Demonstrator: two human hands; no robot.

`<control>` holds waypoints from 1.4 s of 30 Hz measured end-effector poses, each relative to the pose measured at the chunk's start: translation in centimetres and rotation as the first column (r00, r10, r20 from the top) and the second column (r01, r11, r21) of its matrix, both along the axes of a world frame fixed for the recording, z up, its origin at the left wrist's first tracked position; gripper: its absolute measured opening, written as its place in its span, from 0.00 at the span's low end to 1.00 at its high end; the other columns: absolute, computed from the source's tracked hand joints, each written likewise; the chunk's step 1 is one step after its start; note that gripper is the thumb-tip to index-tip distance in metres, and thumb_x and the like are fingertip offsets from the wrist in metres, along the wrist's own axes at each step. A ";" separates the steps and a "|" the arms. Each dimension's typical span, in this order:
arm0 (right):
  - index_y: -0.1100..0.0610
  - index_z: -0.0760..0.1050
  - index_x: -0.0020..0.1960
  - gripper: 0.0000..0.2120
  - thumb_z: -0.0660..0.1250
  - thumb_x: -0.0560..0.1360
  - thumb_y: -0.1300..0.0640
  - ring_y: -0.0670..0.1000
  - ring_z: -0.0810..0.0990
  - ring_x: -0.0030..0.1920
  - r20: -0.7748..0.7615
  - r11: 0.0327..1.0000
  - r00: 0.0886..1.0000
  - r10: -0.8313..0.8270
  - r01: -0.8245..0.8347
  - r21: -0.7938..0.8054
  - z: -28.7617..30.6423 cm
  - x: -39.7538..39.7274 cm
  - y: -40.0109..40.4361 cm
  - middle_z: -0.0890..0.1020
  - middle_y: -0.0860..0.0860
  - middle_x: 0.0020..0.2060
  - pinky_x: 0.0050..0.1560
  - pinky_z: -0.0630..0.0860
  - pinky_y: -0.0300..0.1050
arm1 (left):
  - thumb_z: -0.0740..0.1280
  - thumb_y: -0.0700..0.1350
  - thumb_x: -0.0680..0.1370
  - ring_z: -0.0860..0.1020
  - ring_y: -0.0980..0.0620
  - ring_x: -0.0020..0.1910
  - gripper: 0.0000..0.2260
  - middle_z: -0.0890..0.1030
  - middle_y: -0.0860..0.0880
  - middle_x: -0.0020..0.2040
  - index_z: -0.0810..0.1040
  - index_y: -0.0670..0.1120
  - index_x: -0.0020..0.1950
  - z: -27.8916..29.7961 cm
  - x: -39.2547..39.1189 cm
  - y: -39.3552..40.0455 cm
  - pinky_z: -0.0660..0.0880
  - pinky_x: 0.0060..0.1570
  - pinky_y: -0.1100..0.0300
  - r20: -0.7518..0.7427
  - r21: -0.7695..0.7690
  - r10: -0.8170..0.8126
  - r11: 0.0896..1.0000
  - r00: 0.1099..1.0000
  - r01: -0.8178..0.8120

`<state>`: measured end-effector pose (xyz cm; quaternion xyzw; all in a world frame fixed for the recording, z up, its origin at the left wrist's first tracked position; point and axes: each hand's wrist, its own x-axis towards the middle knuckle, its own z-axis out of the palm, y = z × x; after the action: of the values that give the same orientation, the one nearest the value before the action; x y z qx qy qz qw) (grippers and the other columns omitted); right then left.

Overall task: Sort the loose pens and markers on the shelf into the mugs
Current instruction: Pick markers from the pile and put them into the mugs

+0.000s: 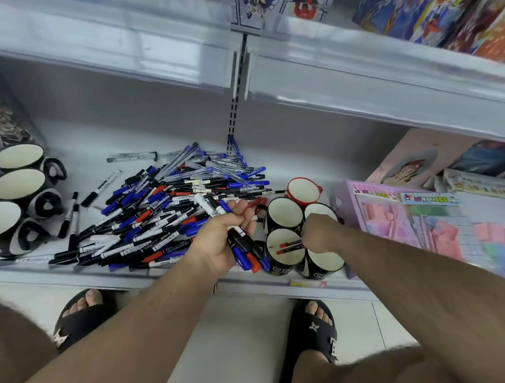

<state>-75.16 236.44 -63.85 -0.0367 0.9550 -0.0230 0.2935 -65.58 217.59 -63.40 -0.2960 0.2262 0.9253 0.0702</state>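
Left hand [218,244] clutches a marker bundle [244,249]; right hand [318,235] pinches red markers [290,246] over the mug [283,252] (bundle may spill off the shelf [134,274]).

Pen pile [172,211] left of mugs [283,216] on shelf [324,148].

A white shelf [85,271] is carrying a heap of pens and markers [160,211] at its middle. Black mugs [19,182] are sitting at its left end, a cluster of mugs [285,216] is standing just right of the heap, and pink stationery packs [404,214] are lying farther right.
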 end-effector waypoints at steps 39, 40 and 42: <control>0.56 0.76 0.46 0.08 0.61 0.82 0.56 0.51 0.85 0.36 0.004 0.750 0.995 -0.099 0.077 -0.657 11.9 8.0 -4.2 0.83 0.51 0.37 0.39 0.76 0.46 | 0.52 0.29 0.74 0.84 0.47 0.37 0.21 0.84 0.46 0.43 0.82 0.45 0.43 5.4 0.4 -1.1 0.76 0.50 0.48 -0.369 0.127 0.016 0.991 0.929 0.033; 0.58 0.76 0.46 0.09 0.61 0.82 0.57 0.51 0.84 0.33 -0.023 0.737 0.992 -0.128 0.079 -0.672 12.1 7.8 -3.9 0.83 0.51 0.35 0.39 0.75 0.47 | 0.53 0.29 0.75 0.84 0.47 0.39 0.18 0.84 0.47 0.43 0.80 0.45 0.45 5.2 0.3 -1.2 0.76 0.50 0.46 -0.344 0.162 0.063 0.987 0.937 -0.007; 0.60 0.77 0.45 0.10 0.62 0.81 0.57 0.50 0.77 0.27 -0.076 0.693 0.980 -0.183 0.074 -0.717 12.8 7.4 -3.4 0.78 0.51 0.28 0.36 0.73 0.47 | 0.56 0.30 0.78 0.84 0.49 0.40 0.14 0.84 0.49 0.43 0.76 0.46 0.49 4.7 -0.1 -1.6 0.78 0.50 0.46 -0.315 0.189 0.104 0.981 0.943 -0.045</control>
<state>-67.78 233.05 -51.10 -0.0814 0.8906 -0.4071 0.1859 -65.68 216.01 -58.74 -0.1412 0.1389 0.9799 0.0233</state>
